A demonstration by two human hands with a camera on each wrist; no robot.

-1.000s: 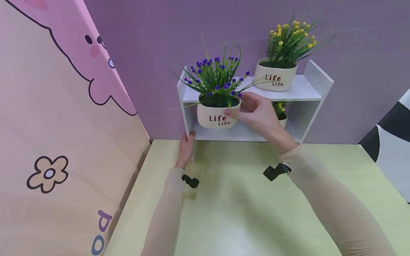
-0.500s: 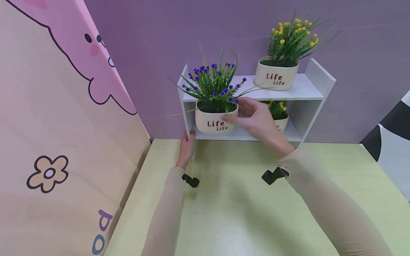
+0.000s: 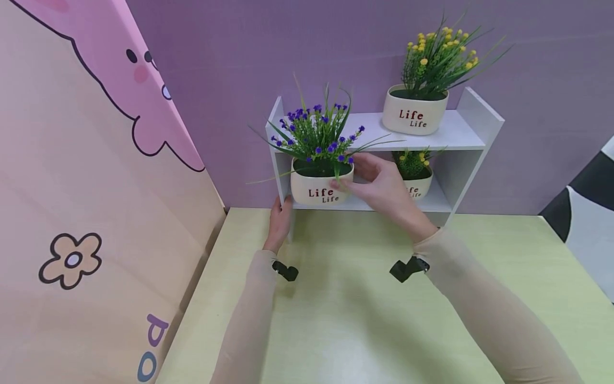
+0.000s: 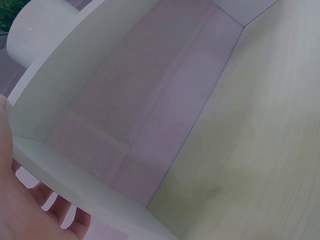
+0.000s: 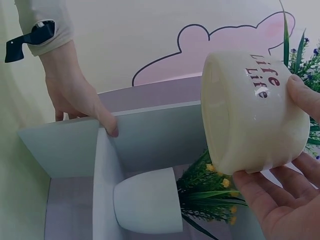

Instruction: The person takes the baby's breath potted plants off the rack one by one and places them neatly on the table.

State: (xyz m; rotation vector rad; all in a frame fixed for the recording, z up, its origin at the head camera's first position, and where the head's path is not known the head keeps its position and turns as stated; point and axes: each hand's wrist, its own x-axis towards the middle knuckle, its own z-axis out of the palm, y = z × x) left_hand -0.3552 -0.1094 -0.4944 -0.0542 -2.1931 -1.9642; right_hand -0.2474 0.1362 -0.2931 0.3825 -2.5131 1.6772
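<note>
My right hand (image 3: 384, 186) holds a cream pot (image 3: 314, 192) lettered "Life", with purple flowers (image 3: 323, 144) and long grass blades. The thumb lies on the pot's front, and the other fingers go behind and under it. This pot hangs before the left part of the lower level of a white shelf unit (image 3: 475, 165); whether it touches the board cannot be seen. My left hand (image 3: 278, 221) grips the unit's left side panel (image 5: 155, 135) low down, thumb on one face and fingers on the other. In the left wrist view, those fingers (image 4: 60, 210) wrap the panel's outer side.
A cream pot with yellow flowers (image 3: 416, 114) stands on the upper board, toward the right. Another yellow-flowered pot (image 3: 417, 188) sits on the lower board, partly behind my right hand. The pale wooden table (image 3: 331, 298) meets a purple wall (image 3: 216, 96) and a patterned left panel (image 3: 115, 202).
My right hand has lowered the purple-flowered pot, shifting it slightly left, toward the lower board. The left hand keeps its place on the side panel.
</note>
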